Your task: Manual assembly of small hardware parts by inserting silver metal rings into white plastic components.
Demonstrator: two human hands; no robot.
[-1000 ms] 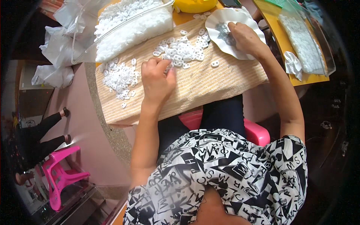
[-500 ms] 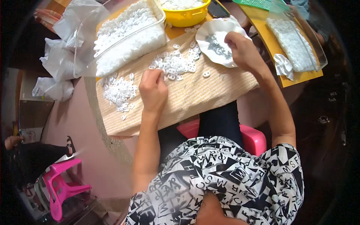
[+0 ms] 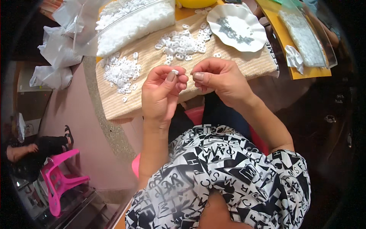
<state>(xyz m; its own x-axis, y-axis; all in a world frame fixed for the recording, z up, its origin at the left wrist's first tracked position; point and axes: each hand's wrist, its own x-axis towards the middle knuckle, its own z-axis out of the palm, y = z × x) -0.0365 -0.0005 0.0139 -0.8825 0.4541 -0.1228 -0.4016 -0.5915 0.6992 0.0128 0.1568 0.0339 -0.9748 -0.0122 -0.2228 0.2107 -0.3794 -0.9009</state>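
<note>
My left hand [image 3: 160, 87] pinches a small white plastic piece [image 3: 175, 71] between thumb and fingertips, above the front edge of the cloth-covered table. Close to its right, my right hand [image 3: 228, 82] has thumb and forefinger pressed together. Whatever they hold is too small to make out. Beyond the hands lies a loose pile of white two-holed plastic pieces [image 3: 183, 44]. A second pile of smaller white pieces [image 3: 121, 72] is at the left. A white wavy-edged plate [image 3: 248, 17] at the far right bears many tiny dark grey parts [image 3: 225, 28].
Striped beige cloth [image 3: 110, 105] covers the table. At the back stand a clear bin [image 3: 133, 32] full of white pieces and a yellow bowl [image 3: 196, 3]. Another clear container [image 3: 305, 42] is on a yellow table at the right. A pink stool [image 3: 61, 179] and a seated person are at the left.
My right hand has left the plate and come in toward my left hand. The left hand has lifted off the white pile and turned palm up with a white piece. The view has shifted slightly.
</note>
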